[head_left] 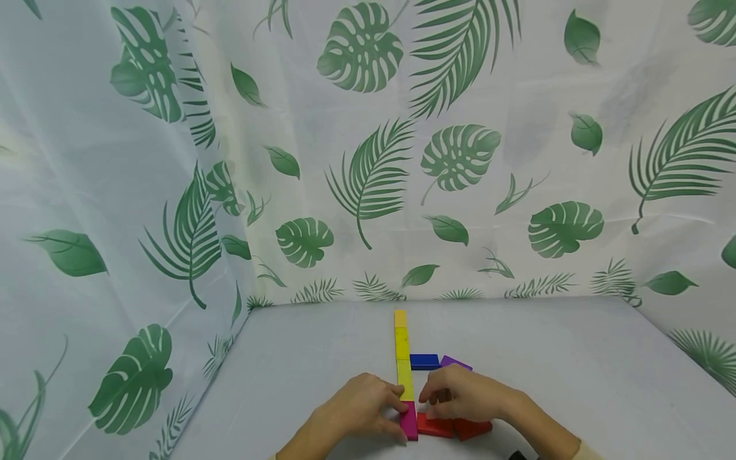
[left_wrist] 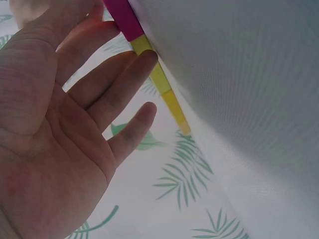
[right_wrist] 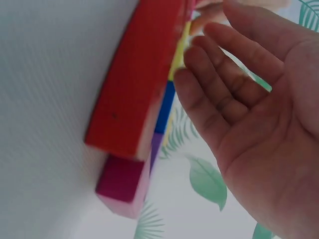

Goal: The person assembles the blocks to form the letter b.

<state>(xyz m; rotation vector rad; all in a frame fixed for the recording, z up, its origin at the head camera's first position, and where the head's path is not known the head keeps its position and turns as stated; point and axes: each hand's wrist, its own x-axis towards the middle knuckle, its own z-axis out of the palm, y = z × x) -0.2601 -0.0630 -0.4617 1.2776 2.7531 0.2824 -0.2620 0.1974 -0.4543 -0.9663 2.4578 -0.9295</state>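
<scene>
While both hands hovered with loose, empty grips, a line of coloured blocks (head_left: 403, 358) lay on the bench (head_left: 575, 370).
Left hand (head_left: 359, 409) fingertips touched the magenta block (head_left: 409, 421); right hand (head_left: 460, 393) rested above the red blocks (head_left: 454, 427); a nudge could skew the line.

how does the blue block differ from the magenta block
The blue block lies crosswise, beside the yellow row, untouched; the magenta block lies lengthwise at the row's near end, touched by the left hand. Blue sits farther from the person. Both lie flat on the table.
</scene>
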